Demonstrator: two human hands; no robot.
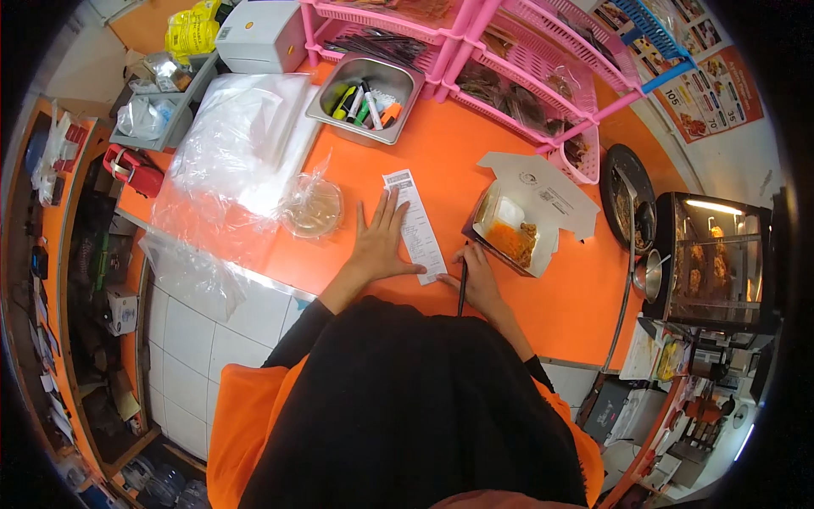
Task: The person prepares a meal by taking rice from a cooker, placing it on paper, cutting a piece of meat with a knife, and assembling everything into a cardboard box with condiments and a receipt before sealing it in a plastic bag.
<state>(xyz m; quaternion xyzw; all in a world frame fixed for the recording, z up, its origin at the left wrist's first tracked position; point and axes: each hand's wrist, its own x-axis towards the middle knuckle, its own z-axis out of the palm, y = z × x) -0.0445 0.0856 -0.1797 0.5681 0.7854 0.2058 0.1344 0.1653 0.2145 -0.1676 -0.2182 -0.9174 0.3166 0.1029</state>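
Note:
A printed paper receipt [420, 232] lies on the orange tabletop [394, 299]. Spread flat with its fingers apart, my left hand [378, 238] presses on the left side of the slip. My right hand [478, 278] grips a dark pen [463, 280] by the receipt's lower end, a fingertip near the paper's edge. To the right of the slip stands an open paper food box [540, 191], holding fried food [523, 245], orange-red sauce and a white item. Left of my left hand is a round clear container wrapped in a plastic bag [311, 207].
Clear plastic bags [235, 140] lie at the left. A metal tray [400, 133] of markers and pink plastic racks [509, 73] line the back. A black pan [610, 197], metal bowl [647, 280] and lit glass food warmer [718, 254] stand at the right. A red tape dispenser [137, 172] sits far left.

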